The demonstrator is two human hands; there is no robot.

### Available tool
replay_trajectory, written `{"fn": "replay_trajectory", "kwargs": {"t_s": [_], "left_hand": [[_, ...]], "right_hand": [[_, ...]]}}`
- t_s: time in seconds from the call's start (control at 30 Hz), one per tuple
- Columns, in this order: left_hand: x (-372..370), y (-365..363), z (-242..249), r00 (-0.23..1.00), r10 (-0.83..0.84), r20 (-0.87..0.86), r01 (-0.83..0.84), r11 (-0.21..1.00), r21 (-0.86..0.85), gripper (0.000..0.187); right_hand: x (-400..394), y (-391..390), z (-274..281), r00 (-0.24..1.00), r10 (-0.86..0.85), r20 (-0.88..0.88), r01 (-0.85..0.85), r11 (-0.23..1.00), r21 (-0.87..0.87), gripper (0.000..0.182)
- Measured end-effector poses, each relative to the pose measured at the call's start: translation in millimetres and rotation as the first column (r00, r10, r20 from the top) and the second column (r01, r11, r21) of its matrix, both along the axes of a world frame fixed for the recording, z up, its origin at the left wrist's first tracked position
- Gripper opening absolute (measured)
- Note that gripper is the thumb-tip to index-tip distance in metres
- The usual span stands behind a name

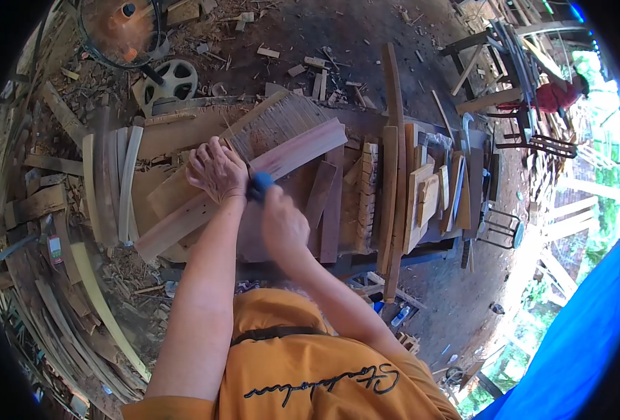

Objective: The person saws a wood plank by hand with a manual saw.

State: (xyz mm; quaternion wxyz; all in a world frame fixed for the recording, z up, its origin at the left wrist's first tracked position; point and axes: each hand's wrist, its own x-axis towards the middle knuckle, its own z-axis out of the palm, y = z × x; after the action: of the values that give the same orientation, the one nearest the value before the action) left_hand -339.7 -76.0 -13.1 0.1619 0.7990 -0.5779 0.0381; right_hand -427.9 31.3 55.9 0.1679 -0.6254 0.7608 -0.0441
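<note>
A long pale wooden beam (pixel 296 149) lies slantwise across the workbench (pixel 149 143). My left hand (pixel 217 170) is on the beam near its middle, fingers bent over the wood; their tips are partly hidden. Just to its right, my right hand (pixel 284 222) is closed around the blue handle of a saw (pixel 259 186). Its thin blade, seen almost edge-on, runs up and left across the beam beside my left hand. Behind the beam lies a wide ridged board (pixel 282 119).
Curved strips (pixel 129 178) stand at the bench's left; boards and blocks (pixel 422 199) crowd its right. A fan (pixel 119 31) and a spoked wheel (pixel 173 82) are beyond it. Scraps litter the floor. A person in red (pixel 555 96) is far right, near a blue tarp (pixel 576 336).
</note>
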Motion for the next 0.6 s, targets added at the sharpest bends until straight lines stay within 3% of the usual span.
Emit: {"fn": "replay_trajectory", "kwargs": {"t_s": [0.03,0.13,0.27,0.3,0.43,0.6], "left_hand": [[0,0,2,1.0,-0.002,0.004,0.002,1.0,-0.006,0.028],[-2,-1,6,0.999,0.012,-0.038,-0.009,0.997,0.082,0.028],[-3,-3,8,1.0,0.03,-0.008,-0.03,0.998,0.063,0.028],[-3,-1,9,1.0,0.016,-0.022,-0.015,0.998,0.063,0.028],[0,-2,7,1.0,0.006,-0.028,-0.005,0.998,0.063,0.028],[-3,0,8,1.0,0.006,-0.022,-0.005,0.999,0.035,0.028]], "right_hand": [[6,-16,0,1.0,-0.009,-0.015,0.01,0.998,0.057,0.02],[-11,3,7,0.999,0.009,0.049,-0.009,1.0,0.013,0.019],[-13,30,26,0.999,-0.027,-0.025,0.03,0.99,0.14,0.015],[-11,25,19,0.999,-0.023,0.046,0.021,0.999,0.049,0.018],[0,-14,3,1.0,0.023,0.004,-0.023,0.998,0.054,0.018],[-21,38,36,0.999,-0.032,0.038,0.025,0.985,0.172,0.014]]}}
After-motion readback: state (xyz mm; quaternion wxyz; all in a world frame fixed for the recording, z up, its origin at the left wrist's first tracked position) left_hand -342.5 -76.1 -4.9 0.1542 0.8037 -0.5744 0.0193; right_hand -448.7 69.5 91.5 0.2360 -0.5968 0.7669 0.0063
